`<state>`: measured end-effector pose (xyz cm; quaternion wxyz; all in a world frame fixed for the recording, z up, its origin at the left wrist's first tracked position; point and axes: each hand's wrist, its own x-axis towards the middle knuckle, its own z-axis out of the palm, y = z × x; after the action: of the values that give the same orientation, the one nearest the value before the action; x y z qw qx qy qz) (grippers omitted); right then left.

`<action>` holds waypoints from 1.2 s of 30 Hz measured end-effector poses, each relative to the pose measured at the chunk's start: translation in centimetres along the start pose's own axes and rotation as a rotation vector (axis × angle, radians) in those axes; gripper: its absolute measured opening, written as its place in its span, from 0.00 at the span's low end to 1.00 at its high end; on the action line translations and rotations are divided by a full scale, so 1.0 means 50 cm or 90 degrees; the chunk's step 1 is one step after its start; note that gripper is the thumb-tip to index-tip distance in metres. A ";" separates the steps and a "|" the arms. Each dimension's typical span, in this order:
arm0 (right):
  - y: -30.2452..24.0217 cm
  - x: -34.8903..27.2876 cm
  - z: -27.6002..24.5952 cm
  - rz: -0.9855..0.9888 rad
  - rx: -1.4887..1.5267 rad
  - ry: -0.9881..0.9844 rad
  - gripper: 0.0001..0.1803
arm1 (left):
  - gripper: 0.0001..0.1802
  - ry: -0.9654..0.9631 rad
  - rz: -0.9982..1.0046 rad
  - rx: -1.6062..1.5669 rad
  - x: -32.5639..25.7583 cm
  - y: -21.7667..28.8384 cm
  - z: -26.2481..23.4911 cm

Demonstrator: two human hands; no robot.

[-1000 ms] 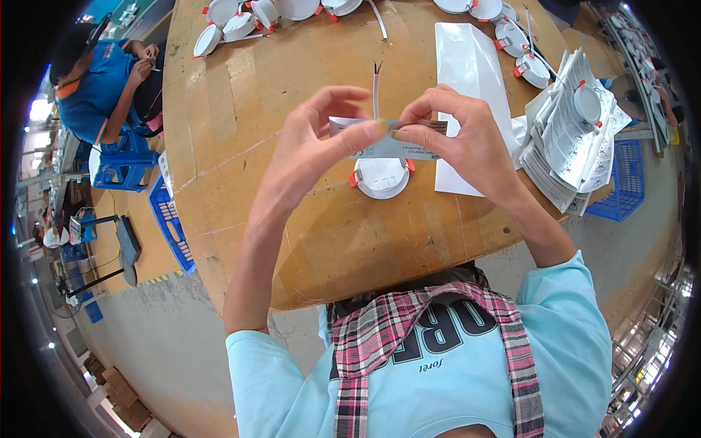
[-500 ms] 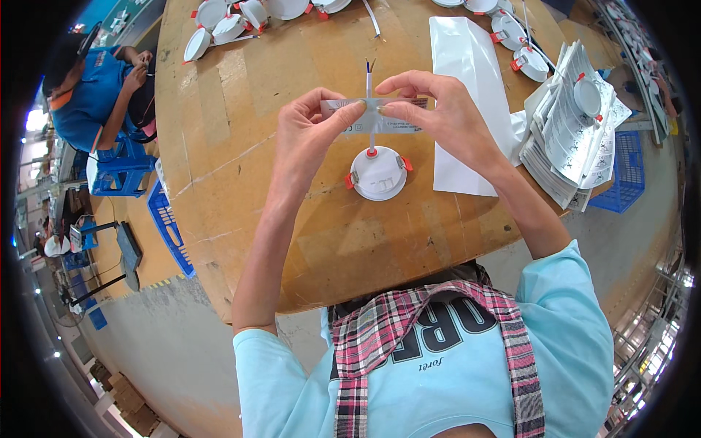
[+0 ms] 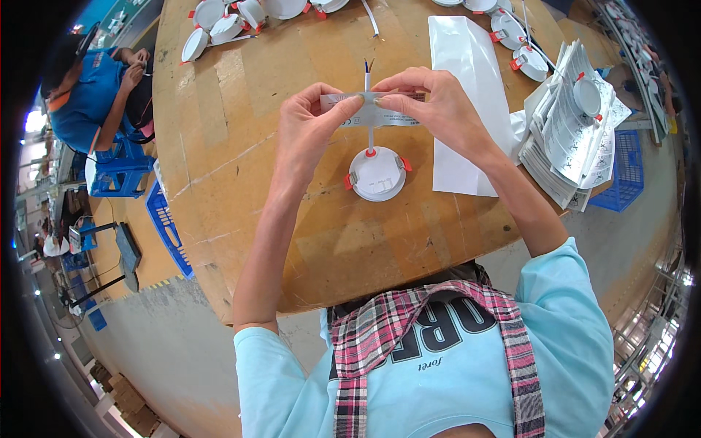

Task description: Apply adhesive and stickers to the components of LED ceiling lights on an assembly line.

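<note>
A silvery printed label (image 3: 395, 117) lies across the white cable (image 3: 371, 137) of a round white downlight (image 3: 378, 175). My left hand (image 3: 310, 120) pinches the label's left part, thumb close to the cable. On the other side my right hand (image 3: 431, 106) pinches the label's right part between thumb and fingers. The downlight rests on the table below my hands, with red-tipped spring clips on its two sides. Bare blue and brown wire ends stick up from the cable above the label.
A white sheet (image 3: 467, 109) lies right of my hands. Beyond it stands a stack of label sheets (image 3: 562, 139) with a downlight on top. More downlights (image 3: 226, 28) line the table's far side. A person in blue (image 3: 98, 91) sits at the left, near a blue crate (image 3: 169, 226).
Both hands have shifted very slightly away from me with the label, which looks a little flatter across the cable. The downlight stays nearly in place.
</note>
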<state>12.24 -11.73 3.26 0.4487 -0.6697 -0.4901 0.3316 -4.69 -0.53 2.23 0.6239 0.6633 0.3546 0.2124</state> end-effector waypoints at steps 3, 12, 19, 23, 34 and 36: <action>0.003 0.002 0.002 -0.018 -0.001 0.014 0.14 | 0.11 -0.001 0.012 -0.009 0.003 0.000 0.001; 0.006 0.003 0.007 -0.043 -0.004 0.029 0.13 | 0.11 -0.005 0.008 -0.015 0.006 -0.005 -0.003; 0.005 0.004 0.008 -0.035 -0.010 0.025 0.12 | 0.11 -0.014 0.001 -0.020 0.009 -0.006 -0.005; 0.008 0.006 0.007 -0.044 -0.012 0.020 0.12 | 0.11 -0.021 0.006 -0.029 0.011 -0.009 -0.006; 0.034 0.010 -0.006 -0.004 0.087 -0.017 0.11 | 0.08 -0.137 0.016 -0.164 0.025 -0.035 -0.016; 0.043 0.006 -0.014 -0.013 0.084 -0.004 0.12 | 0.08 -0.139 0.013 -0.169 0.027 -0.038 -0.015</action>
<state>13.75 -11.89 1.52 0.4938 -0.6325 -0.4755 0.3606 -4.72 0.89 0.27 0.7387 0.5976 0.2469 0.1904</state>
